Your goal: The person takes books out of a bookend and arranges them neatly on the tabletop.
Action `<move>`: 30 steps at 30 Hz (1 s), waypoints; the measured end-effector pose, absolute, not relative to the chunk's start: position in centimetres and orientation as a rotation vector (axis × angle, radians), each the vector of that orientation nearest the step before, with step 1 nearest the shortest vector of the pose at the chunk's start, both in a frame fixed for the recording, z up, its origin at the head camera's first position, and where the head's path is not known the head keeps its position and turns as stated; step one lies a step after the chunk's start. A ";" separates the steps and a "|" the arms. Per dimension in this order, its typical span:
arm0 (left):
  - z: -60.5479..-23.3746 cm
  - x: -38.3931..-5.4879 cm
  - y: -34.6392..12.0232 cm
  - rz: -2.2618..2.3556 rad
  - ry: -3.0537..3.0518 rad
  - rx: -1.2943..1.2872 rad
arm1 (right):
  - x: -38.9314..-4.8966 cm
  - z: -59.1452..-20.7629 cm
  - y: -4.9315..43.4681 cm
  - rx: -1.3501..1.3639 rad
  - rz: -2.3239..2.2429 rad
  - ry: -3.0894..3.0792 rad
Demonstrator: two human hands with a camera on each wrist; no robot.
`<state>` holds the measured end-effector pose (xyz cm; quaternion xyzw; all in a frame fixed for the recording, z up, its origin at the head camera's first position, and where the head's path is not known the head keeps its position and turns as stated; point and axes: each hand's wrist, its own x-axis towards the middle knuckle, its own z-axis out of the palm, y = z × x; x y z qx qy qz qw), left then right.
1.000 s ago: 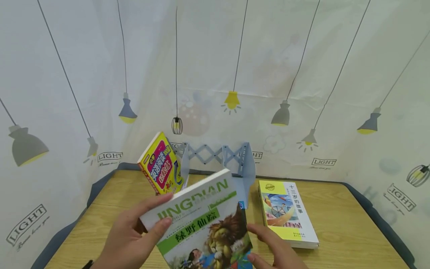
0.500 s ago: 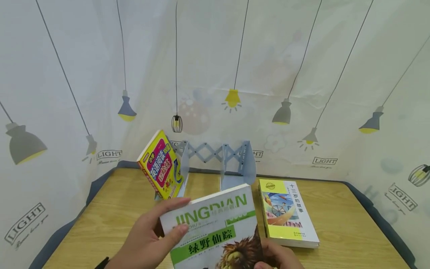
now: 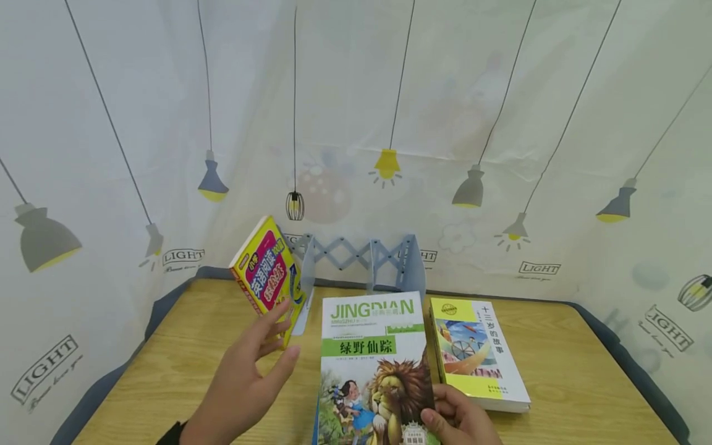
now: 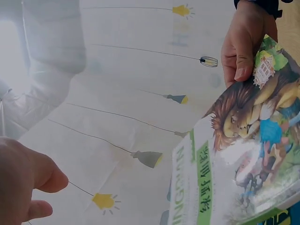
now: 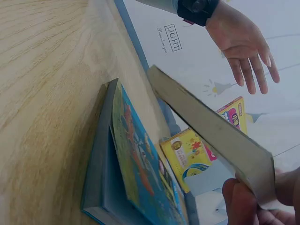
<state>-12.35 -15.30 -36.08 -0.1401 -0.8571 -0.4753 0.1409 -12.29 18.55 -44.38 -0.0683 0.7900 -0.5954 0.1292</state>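
Note:
My right hand grips the lower right edge of a white and green paperback book with a lion and a child on its cover, thumb on the front. Off to the book's left, my left hand has loosely extended fingers and holds nothing. In the head view its fingertips overlap a yellow book, which leans at the left end of a light blue expandable bookshelf. The right wrist view shows a blue illustrated book lying on the table under the held paperback.
A thick yellow and white book lies to the right on the wooden table. Behind the table's dark blue edge hangs a pale curtain printed with lamps.
My left hand has let go of the lion book and moved left. The book has turned from tilted to nearly straight, and my right hand now holds it alone.

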 end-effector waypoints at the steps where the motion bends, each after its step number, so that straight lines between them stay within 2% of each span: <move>1: -36.3 -12.4 -15.4 -1.371 -2.484 -0.402 | -12.5 -44.7 18.5 -0.172 -1.732 2.294; 11: -37.3 -12.6 -15.8 -1.390 -2.544 -0.398 | -14.0 -48.1 18.2 -0.172 -1.656 2.195; 19: -37.7 -12.6 -15.7 -1.378 -2.588 -0.388 | -14.6 -48.8 17.8 -0.180 -1.568 2.248; 25: -38.1 -12.5 -15.4 -1.376 -2.637 -0.364 | -14.4 -47.7 17.8 -0.177 -1.396 2.419; 30: -38.5 -12.6 -15.0 -1.325 -2.688 -0.392 | -13.3 -44.4 17.7 -0.179 -1.191 2.830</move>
